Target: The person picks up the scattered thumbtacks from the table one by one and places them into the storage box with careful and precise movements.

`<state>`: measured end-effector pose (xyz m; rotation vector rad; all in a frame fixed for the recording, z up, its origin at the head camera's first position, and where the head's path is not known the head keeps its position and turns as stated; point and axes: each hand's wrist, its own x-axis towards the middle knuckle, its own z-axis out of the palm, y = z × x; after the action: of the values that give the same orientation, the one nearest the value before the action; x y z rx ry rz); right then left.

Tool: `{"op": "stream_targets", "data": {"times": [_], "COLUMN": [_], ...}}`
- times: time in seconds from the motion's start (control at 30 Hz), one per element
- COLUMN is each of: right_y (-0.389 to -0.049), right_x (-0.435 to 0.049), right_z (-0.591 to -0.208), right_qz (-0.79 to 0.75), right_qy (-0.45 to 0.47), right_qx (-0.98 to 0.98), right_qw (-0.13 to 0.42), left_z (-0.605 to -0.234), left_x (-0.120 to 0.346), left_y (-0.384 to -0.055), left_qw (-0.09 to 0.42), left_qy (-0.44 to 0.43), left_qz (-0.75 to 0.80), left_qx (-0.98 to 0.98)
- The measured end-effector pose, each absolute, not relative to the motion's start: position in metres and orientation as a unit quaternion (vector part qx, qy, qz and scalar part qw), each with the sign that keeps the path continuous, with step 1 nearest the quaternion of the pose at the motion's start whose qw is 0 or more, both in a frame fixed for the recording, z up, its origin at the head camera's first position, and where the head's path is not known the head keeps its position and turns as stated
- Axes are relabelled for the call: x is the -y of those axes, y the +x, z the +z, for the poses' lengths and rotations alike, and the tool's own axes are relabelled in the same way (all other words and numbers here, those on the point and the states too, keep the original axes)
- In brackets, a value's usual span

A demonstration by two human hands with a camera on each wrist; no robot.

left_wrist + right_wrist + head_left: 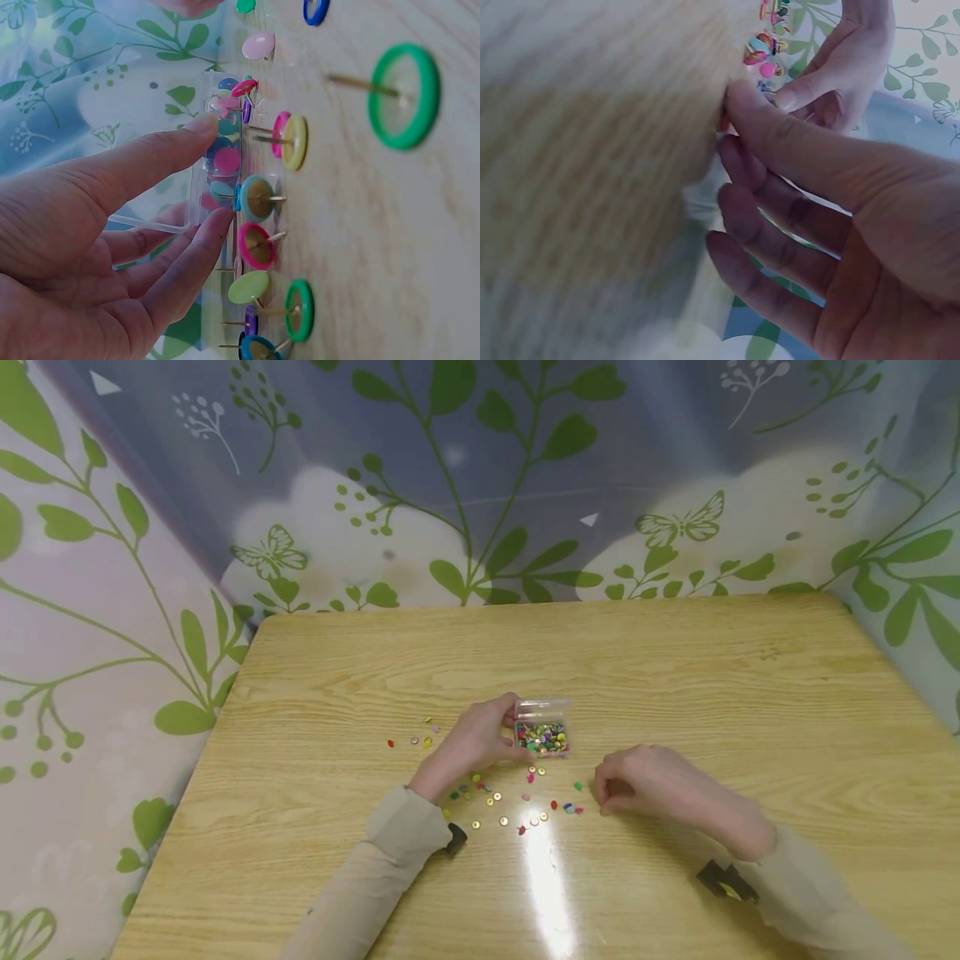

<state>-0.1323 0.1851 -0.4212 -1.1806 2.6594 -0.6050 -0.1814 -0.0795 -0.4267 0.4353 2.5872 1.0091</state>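
My left hand (480, 737) holds a small clear plastic box (567, 745) with its lid raised, thumb on the near side and fingers at the left and back. Colourful thumbtacks (543, 737) fill it. In the left wrist view the thumb and fingertips of the left hand (112, 225) lie against the box (196, 180). To the right of the loose tacks, my right hand (652, 785) is low over the table, fingers bent. The right wrist view shows the right hand's (802, 202) thumb and index tips slightly apart, with a reddish spot (724, 120) beyond them.
Loose thumbtacks lie scattered on the wooden table (675, 668) in front of the box and left of it. Near the right hand are a green tack (578, 786) and a red tack (554, 805). A leaf-patterned curtain (525, 485) hangs behind the table.
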Motion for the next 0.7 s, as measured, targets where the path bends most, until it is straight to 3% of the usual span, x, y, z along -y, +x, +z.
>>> {"op": "stream_targets", "data": {"times": [0.7], "right_y": [-0.149], "right_x": [-0.175], "right_z": [-0.415], "right_qz": [-0.207], "right_qy": [-0.335], "right_qx": [-0.919], "right_qw": [-0.012], "left_z": [-0.427], "left_x": [0.079], "left_y": [-0.182], "left_qw": [0.166], "left_qy": [0.153], "left_qz": [0.356], "left_qx": [-0.907]}}
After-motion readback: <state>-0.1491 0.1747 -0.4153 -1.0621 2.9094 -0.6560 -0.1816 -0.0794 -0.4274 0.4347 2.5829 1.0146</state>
